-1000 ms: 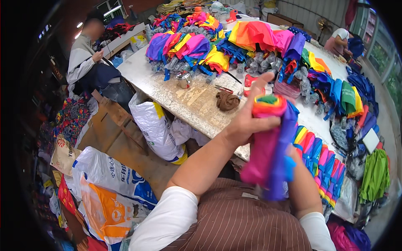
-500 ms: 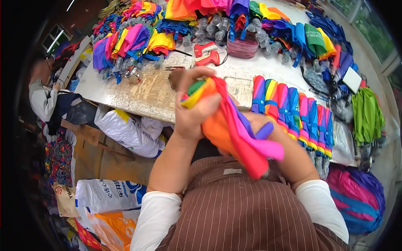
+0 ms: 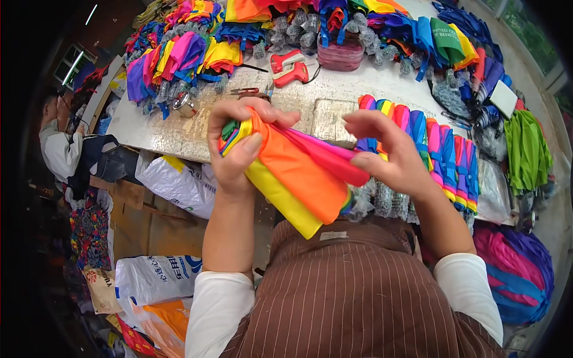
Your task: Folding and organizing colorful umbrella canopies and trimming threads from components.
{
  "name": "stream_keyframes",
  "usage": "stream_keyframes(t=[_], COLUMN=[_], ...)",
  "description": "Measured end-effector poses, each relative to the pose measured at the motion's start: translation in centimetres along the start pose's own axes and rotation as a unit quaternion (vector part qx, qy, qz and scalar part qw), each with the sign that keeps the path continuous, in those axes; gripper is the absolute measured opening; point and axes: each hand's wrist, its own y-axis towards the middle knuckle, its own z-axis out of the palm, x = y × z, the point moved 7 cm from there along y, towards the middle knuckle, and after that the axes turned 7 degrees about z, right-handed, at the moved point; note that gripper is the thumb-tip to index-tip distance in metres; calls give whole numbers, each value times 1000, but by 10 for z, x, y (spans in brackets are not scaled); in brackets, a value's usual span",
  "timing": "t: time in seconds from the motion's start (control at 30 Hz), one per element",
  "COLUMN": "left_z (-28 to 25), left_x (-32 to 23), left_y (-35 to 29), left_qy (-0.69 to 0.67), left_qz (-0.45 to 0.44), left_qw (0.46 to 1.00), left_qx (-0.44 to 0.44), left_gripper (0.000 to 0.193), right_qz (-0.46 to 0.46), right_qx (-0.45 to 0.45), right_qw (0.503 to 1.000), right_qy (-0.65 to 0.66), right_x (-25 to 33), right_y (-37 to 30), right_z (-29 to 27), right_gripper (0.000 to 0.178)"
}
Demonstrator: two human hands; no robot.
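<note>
Left grip point(image 3: 230, 158): closed around the top end of a loosely gathered rainbow umbrella point(image 3: 292, 179), thumb on the near side. Umbrella is in front of the body at the counter's near edge, tilted, loose end pointing down-right; yellow, orange and pink panels face up. Right grip point(image 3: 394, 158): open, fingers spread and curved, thumb at the pink panel's end; can't tell if it's touching. Crinkled clear plastic point(image 3: 361, 204) just below the loose end.

Brown pinstripe apron point(image 3: 346, 286) below. On the counter point(image 3: 158, 132): worn board point(image 3: 333, 121) beyond the hands, row of rolled umbrellas point(image 3: 439, 158) to the right. Farther back, red-and-white tool point(image 3: 290, 71), metal can point(image 3: 185, 105), pink container point(image 3: 340, 55), then heaped colourful umbrellas point(image 3: 179, 56). Green fabric bundle point(image 3: 528, 149) far right. White sack point(image 3: 179, 185) left, below counter level. Seated co-worker point(image 3: 61, 146) far left.
</note>
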Motion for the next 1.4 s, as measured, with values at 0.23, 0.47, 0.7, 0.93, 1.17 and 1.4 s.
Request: stream_keyframes(t=[0.23, 0.47, 0.7, 0.93, 1.17, 1.4], left_z=[3, 3, 8, -1, 1, 3], left_x=[10, 4, -1, -9, -5, -4], left_y=[-25, -37, -42, -49, -50, -54], left_qy=[5, -53, -60, -51, -69, -26], left_qz=[-61, -59, -66, -68, -74, -111], left_qw=[996, 995, 994, 996, 992, 991], left_qx=[59, 68, 60, 41, 73, 70], left_gripper=[27, 27, 27, 27, 28, 29], right_qz=[-120, -52, -83, -21, -56, 34], right_qx=[-42, -133, -18, -62, -14, 118], right_qw=[962, 969, 975, 983, 981, 937], right_qy=[-242, -199, -207, -170, -186, -327], right_x=[30, 20, 3, 7, -9, -53], right_y=[-52, -58, -66, -61, -56, -59], right_z=[34, 27, 56, 40, 60, 47], right_gripper=[27, 22, 15, 24, 20, 15])
